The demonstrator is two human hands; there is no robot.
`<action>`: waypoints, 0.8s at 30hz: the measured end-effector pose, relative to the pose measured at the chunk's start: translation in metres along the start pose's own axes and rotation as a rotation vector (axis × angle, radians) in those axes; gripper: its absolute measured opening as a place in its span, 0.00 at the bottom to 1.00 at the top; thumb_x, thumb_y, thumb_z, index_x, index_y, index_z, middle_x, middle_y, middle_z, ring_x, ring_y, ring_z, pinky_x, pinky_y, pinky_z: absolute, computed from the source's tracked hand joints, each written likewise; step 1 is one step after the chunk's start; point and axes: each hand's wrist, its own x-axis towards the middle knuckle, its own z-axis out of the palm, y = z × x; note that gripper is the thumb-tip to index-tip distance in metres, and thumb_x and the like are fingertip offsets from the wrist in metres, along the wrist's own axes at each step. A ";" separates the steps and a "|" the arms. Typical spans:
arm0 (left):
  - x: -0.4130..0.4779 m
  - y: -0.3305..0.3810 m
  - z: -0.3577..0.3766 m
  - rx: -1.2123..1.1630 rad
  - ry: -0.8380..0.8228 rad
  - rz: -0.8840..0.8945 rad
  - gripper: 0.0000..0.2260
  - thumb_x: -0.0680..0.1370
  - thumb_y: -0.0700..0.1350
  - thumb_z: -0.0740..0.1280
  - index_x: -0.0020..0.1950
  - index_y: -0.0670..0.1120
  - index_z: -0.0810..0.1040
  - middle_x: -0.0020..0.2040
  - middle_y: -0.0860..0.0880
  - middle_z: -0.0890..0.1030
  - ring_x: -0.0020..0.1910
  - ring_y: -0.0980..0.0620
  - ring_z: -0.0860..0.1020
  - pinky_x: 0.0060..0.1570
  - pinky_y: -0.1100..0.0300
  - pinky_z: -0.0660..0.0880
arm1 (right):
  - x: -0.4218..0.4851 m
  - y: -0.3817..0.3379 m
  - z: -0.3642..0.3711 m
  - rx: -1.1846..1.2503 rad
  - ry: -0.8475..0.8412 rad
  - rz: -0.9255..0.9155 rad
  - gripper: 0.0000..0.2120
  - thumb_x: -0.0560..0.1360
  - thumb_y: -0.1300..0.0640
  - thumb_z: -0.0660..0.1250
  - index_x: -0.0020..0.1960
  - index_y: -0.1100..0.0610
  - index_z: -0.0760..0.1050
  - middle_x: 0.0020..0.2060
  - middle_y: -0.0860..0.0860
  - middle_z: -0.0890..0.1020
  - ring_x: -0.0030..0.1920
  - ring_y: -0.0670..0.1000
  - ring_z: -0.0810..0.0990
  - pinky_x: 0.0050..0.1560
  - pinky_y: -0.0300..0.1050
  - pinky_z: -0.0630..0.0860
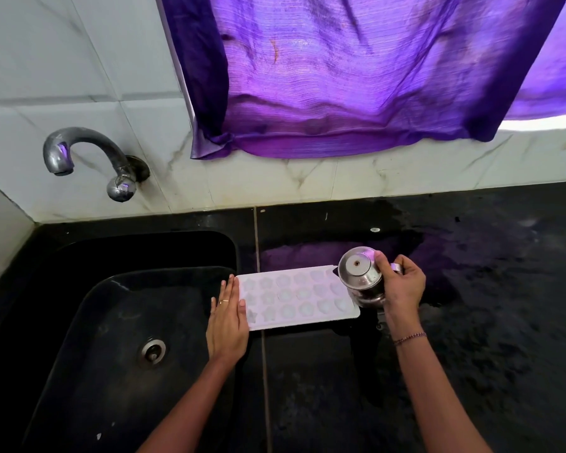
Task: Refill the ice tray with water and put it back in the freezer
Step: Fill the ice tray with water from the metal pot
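Note:
A white ice tray (294,297) with star and round moulds lies flat on the black counter, just right of the sink. My left hand (226,318) rests flat against the tray's left end, fingers straight and together, a ring on one finger. My right hand (402,286) grips a small steel jug (360,274) by its handle, tipped over the tray's right end with its base facing me. Whether water is flowing from the jug I cannot tell.
A black sink (118,322) with a metal drain (151,351) fills the left. A steel tap (89,158) sticks out of the tiled wall above it. A purple curtain (356,76) hangs over the ledge. The counter (471,322) behind the jug is wet.

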 end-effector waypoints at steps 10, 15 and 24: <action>0.000 0.002 -0.001 -0.006 0.007 0.003 0.30 0.77 0.57 0.40 0.76 0.45 0.56 0.76 0.56 0.55 0.75 0.60 0.50 0.74 0.59 0.46 | -0.002 -0.007 0.014 0.087 -0.020 -0.008 0.23 0.71 0.61 0.73 0.29 0.55 0.59 0.26 0.49 0.63 0.29 0.45 0.62 0.31 0.34 0.66; 0.000 0.001 -0.001 0.004 0.004 0.001 0.30 0.77 0.57 0.39 0.76 0.46 0.55 0.76 0.56 0.54 0.75 0.59 0.49 0.74 0.59 0.45 | -0.007 -0.007 0.021 0.044 -0.045 -0.030 0.23 0.70 0.61 0.73 0.28 0.54 0.60 0.26 0.49 0.63 0.29 0.45 0.61 0.31 0.36 0.64; 0.000 0.002 -0.002 -0.001 -0.002 -0.002 0.30 0.77 0.57 0.39 0.76 0.46 0.54 0.75 0.57 0.53 0.75 0.60 0.49 0.74 0.60 0.44 | -0.015 -0.010 0.028 -0.074 -0.070 -0.078 0.21 0.70 0.60 0.73 0.28 0.56 0.62 0.24 0.49 0.65 0.28 0.45 0.61 0.31 0.37 0.65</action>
